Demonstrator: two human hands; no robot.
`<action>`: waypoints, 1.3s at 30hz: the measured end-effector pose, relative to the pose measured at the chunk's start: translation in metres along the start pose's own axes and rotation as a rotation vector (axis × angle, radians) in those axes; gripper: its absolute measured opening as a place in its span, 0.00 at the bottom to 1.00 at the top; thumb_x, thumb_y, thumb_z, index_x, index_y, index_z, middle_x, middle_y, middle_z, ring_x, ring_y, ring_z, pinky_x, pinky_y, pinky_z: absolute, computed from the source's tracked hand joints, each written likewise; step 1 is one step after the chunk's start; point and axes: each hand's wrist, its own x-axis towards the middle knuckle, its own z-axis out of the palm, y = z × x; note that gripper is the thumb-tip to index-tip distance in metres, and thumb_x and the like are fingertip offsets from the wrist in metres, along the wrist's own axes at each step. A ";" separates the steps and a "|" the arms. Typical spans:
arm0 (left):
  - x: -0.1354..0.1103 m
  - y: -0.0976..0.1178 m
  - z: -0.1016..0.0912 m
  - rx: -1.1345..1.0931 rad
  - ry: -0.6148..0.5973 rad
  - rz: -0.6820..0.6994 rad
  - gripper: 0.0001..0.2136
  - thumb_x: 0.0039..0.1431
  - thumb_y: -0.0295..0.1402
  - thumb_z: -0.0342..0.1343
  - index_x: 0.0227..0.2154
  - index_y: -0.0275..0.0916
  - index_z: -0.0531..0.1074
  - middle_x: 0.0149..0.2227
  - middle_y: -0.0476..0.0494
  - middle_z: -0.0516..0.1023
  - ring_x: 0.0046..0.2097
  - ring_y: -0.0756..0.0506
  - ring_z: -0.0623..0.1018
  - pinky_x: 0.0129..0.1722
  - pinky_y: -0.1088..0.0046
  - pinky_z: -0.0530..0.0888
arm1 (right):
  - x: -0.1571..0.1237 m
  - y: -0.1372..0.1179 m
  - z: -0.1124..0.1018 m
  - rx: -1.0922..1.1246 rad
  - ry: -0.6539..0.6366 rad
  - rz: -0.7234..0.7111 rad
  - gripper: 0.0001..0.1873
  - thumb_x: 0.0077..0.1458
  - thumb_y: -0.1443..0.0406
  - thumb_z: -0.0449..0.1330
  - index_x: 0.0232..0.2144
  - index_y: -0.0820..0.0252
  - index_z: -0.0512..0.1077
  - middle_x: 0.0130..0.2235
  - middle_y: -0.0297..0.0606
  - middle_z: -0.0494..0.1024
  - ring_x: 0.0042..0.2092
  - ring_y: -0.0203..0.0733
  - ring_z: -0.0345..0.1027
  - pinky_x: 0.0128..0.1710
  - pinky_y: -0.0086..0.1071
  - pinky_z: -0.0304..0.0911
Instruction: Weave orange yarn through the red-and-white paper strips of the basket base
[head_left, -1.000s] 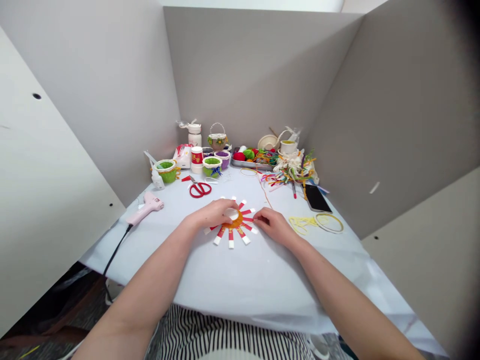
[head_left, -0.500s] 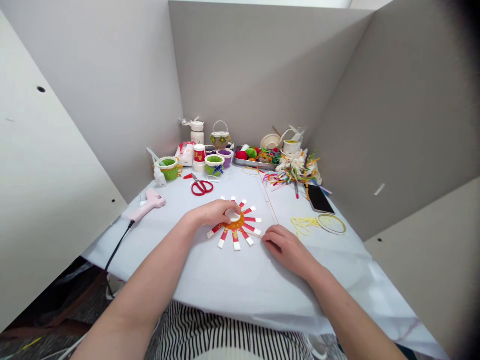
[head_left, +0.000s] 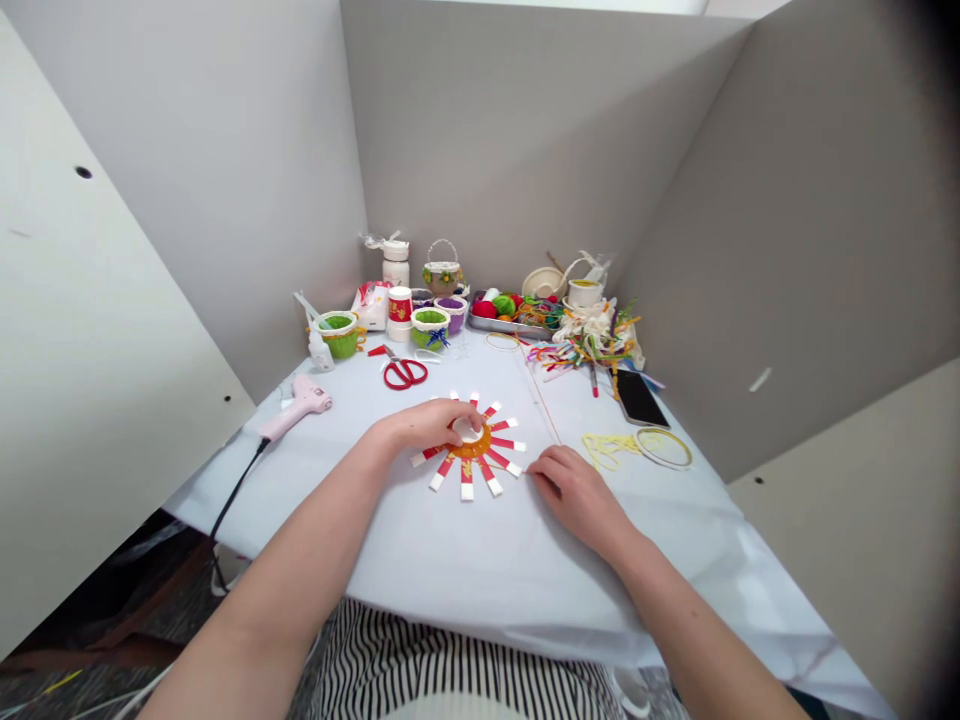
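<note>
A paper cup cut into red-and-white strips (head_left: pixel 466 475) lies splayed out like a sun on the table. Orange yarn (head_left: pixel 472 446) is wound through the strips around its white round base. My left hand (head_left: pixel 435 424) pinches the rim of that base from the left, thumb inside the ring. To the right, my right hand (head_left: pixel 571 492) is closed on the strand of orange yarn, which runs taut from the cup to its fingertips. From there the yarn trails away over the cloth toward the back of the table.
Red-handled scissors (head_left: pixel 405 374) and a pink glue gun (head_left: pixel 298 408) lie to the left. At the back stand small woven baskets (head_left: pixel 430 328) and a metal tray (head_left: pixel 510 327) of yarn balls. On the right are a phone (head_left: pixel 641 399), yellow yarn (head_left: pixel 611 448) and a hoop (head_left: pixel 664 448).
The splayed cup has turned slightly clockwise under my left hand. My right hand has shifted a little, still holding the yarn.
</note>
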 end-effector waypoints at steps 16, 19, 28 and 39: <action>0.006 -0.008 0.002 0.087 0.000 0.076 0.21 0.50 0.20 0.53 0.47 0.43 0.73 0.53 0.47 0.76 0.54 0.44 0.75 0.56 0.67 0.69 | 0.070 0.024 0.025 0.043 0.017 0.214 0.07 0.58 0.67 0.57 0.29 0.59 0.73 0.31 0.37 0.75 0.34 0.39 0.67 0.36 0.31 0.58; 0.005 -0.004 0.002 0.119 0.031 0.113 0.22 0.50 0.19 0.53 0.48 0.42 0.72 0.60 0.46 0.69 0.61 0.44 0.69 0.62 0.67 0.65 | 0.067 0.025 0.027 0.072 0.035 0.208 0.06 0.58 0.67 0.57 0.29 0.59 0.72 0.32 0.36 0.75 0.34 0.39 0.67 0.36 0.31 0.59; 0.003 0.007 0.006 0.149 0.120 0.073 0.18 0.55 0.35 0.60 0.49 0.40 0.71 0.51 0.40 0.71 0.54 0.39 0.71 0.56 0.63 0.69 | 0.067 0.024 0.028 0.084 0.053 0.242 0.06 0.58 0.66 0.57 0.29 0.59 0.72 0.31 0.36 0.75 0.33 0.39 0.67 0.35 0.31 0.59; 0.009 0.012 0.021 0.316 0.247 -0.015 0.21 0.57 0.40 0.60 0.51 0.37 0.69 0.50 0.36 0.71 0.54 0.37 0.70 0.55 0.60 0.68 | 0.063 0.026 0.026 0.140 0.071 0.221 0.05 0.58 0.66 0.58 0.30 0.59 0.73 0.32 0.37 0.75 0.34 0.40 0.67 0.36 0.32 0.61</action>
